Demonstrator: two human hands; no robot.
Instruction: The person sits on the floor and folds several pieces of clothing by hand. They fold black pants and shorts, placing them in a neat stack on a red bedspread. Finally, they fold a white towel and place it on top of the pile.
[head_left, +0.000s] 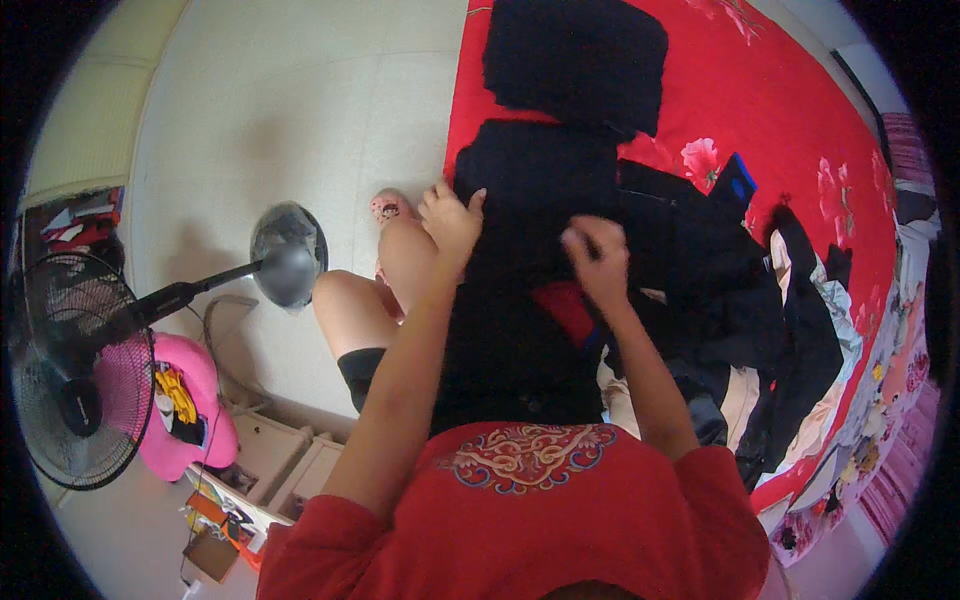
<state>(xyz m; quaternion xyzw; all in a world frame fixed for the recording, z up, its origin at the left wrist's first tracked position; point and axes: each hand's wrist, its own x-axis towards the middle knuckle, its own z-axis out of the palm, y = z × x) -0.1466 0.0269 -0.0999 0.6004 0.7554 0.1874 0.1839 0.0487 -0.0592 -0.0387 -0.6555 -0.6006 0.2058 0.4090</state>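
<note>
Before me a dark folded cloth or garment (536, 180) lies on a red floral bedspread (757, 105). My left hand (452, 217) is at its left edge, fingers spread, with the thumb against the fabric. Over the lower right part of the same cloth is my right hand (600, 255), its fingers curled and slightly blurred. Whether those fingers pinch any fabric cannot be made out. Farther off, a second folded black stack (577, 60) sits on the bedspread. More black cloth covers my lap (517, 367), with a patch of red showing through.
Loose dark garments (720, 277) are heaped at the right among pale fabric (742, 397). On the left stand a black pedestal fan (82, 375) with its round base (289, 255), and a pink basin-like holder (176, 450) with cloth inside. Small items and a box (214, 555) lie below.
</note>
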